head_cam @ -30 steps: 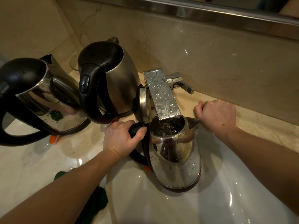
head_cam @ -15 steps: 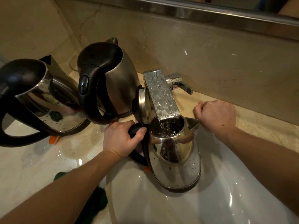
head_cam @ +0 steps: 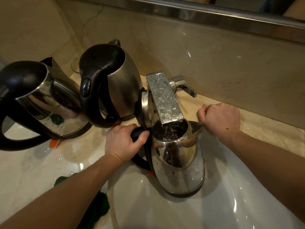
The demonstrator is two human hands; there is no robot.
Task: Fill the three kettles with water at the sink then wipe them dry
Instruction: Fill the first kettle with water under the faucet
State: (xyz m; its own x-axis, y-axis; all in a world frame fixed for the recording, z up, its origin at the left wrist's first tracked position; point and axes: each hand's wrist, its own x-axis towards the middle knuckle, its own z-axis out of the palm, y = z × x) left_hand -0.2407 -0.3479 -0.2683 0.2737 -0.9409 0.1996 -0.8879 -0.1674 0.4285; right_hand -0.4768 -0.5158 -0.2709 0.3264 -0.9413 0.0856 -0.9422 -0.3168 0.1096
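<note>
White sink (head_cam: 231,212) backs a shiny, droplet-flecked kettle (head_cam: 179,162), lid (head_cam: 145,109) open.

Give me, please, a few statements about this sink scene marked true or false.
1. The left hand grips the handle of the kettle under the faucet. True.
2. That kettle's lid is closed. False: it stands flipped open.
3. The right hand holds the green cloth. False: it is an empty fist; the cloth lies on the counter.
4. The middle kettle and the left kettle stand on the counter. True.
</note>
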